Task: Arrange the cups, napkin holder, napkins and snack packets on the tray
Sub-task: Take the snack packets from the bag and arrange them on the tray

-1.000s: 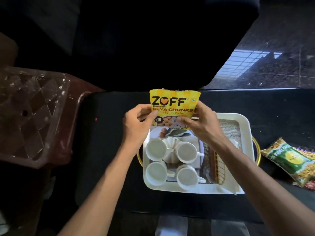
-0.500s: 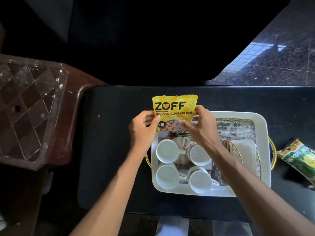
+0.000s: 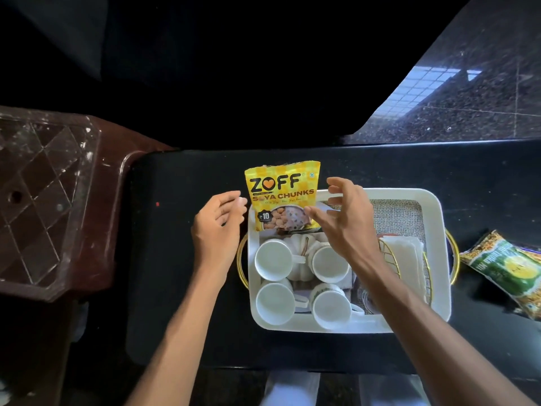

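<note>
A yellow Zoff soya chunks packet (image 3: 281, 191) leans upright against the far left rim of the white tray (image 3: 439, 230). My left hand (image 3: 218, 230) is just left of it, fingers apart, holding nothing. My right hand (image 3: 345, 218) hovers just right of the packet, fingers spread, off it. Several white cups (image 3: 273, 259) stand in the tray's left half around a white teapot (image 3: 301, 244). A gold wire napkin holder (image 3: 389, 257) with white napkins (image 3: 405, 253) sits in the right half on burlap.
A green and yellow snack packet (image 3: 510, 271) lies on the black table (image 3: 181, 259) right of the tray. A brown plastic stool (image 3: 52, 200) stands at the left. Gold tray handles stick out at both sides.
Both hands have let go of the yellow packet and drawn slightly apart from it. The packet now stands by itself against the tray rim.
</note>
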Demonstrator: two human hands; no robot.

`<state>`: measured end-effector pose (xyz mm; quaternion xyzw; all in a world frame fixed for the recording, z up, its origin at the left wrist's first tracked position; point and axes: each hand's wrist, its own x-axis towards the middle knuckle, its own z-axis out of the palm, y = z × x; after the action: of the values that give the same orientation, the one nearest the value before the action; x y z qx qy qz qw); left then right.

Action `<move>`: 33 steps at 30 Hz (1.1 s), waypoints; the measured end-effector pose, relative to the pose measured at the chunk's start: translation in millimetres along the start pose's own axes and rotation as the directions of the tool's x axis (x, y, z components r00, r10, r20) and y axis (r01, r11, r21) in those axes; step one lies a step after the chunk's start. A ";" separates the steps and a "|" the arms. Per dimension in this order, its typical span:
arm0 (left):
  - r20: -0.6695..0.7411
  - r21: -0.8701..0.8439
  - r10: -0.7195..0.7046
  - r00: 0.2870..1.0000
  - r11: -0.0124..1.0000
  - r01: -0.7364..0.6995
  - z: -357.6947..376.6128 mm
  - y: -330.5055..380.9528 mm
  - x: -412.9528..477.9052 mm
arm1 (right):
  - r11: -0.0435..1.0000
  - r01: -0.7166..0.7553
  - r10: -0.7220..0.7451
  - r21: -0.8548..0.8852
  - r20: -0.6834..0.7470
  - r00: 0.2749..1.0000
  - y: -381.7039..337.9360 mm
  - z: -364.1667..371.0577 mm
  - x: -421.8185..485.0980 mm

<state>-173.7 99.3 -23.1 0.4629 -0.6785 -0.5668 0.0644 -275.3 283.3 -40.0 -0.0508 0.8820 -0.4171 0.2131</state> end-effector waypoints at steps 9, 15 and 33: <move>0.115 -0.108 0.083 0.990 0.992 -0.070 45.4 56.3 -66.3 | 0.988 0.021 0.010 0.151 -0.202 0.979 7.5 -93.8 -48.0; 0.343 -0.044 0.211 0.915 0.977 -0.209 133.9 83.2 -136.7 | 0.992 -0.045 0.080 0.118 -0.310 0.947 60.5 -168.2 -77.5; 0.449 0.363 -0.033 0.893 0.920 -0.148 319.2 17.5 -242.0 | 0.947 -0.306 0.281 -0.099 -0.213 0.936 206.0 -281.1 -107.5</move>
<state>-242.5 494.2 -14.2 0.3031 -0.7871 -0.5100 -0.1686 -277.5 646.1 -2.4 0.1091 0.9218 -0.3248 0.1814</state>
